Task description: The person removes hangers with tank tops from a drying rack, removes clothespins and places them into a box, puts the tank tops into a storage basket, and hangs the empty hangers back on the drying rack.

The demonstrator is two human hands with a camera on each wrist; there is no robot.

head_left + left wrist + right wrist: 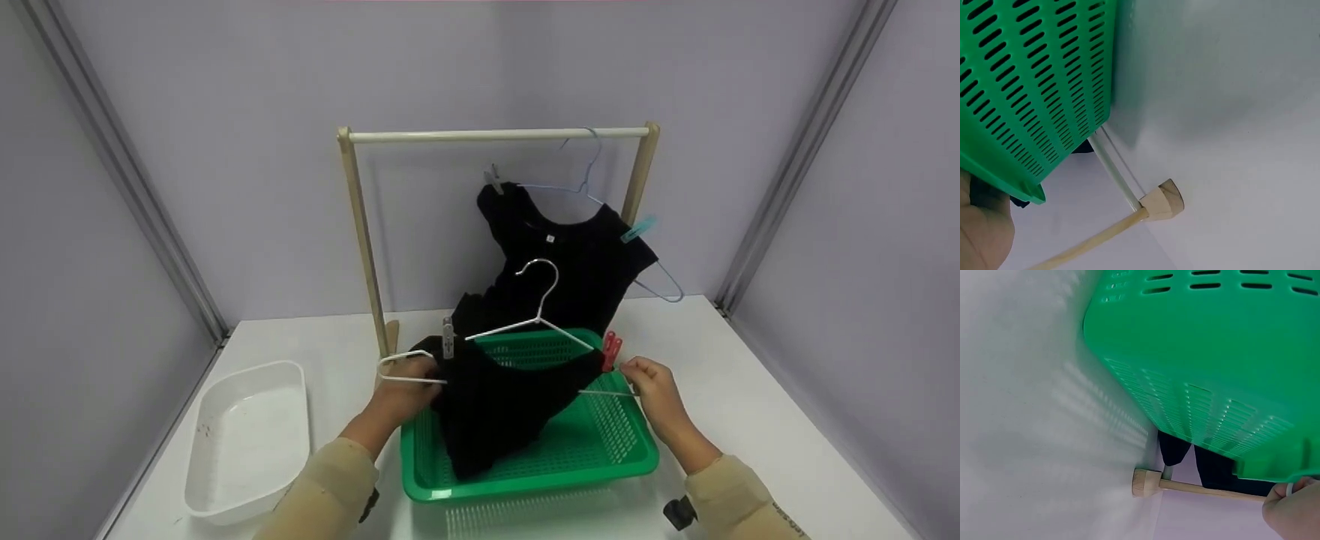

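Over the green basket (pixel 592 435), the front black garment (pixel 510 412) is best kept level on the white hanger (pixel 538 320), its edge clamped in the left grip (pixel 405 388), the hanger's end in the right grip (pixel 658 391).

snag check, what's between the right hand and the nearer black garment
In the head view, a red clothespin and part of the white hanger.
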